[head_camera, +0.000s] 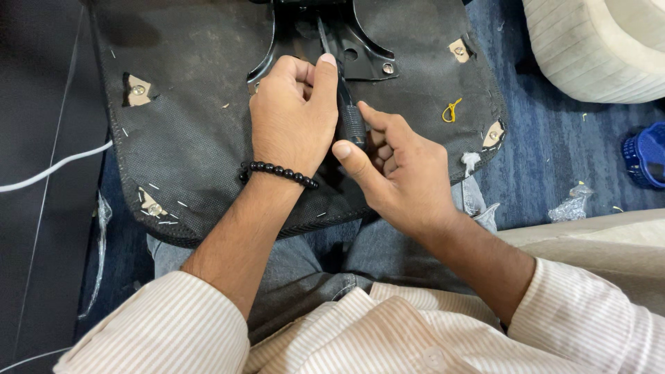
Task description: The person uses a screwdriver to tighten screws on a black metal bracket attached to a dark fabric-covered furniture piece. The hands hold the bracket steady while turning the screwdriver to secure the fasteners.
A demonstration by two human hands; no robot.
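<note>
Blue carpet, black seat underside, hands gripping screwdriver

An upturned seat base rests across the person's lap, with a metal bracket on its far middle. The left hand lies on the base just left of a screwdriver, which stands between it and the right hand. A basket sits far right on the carpet, behind a cushion edge.
</note>
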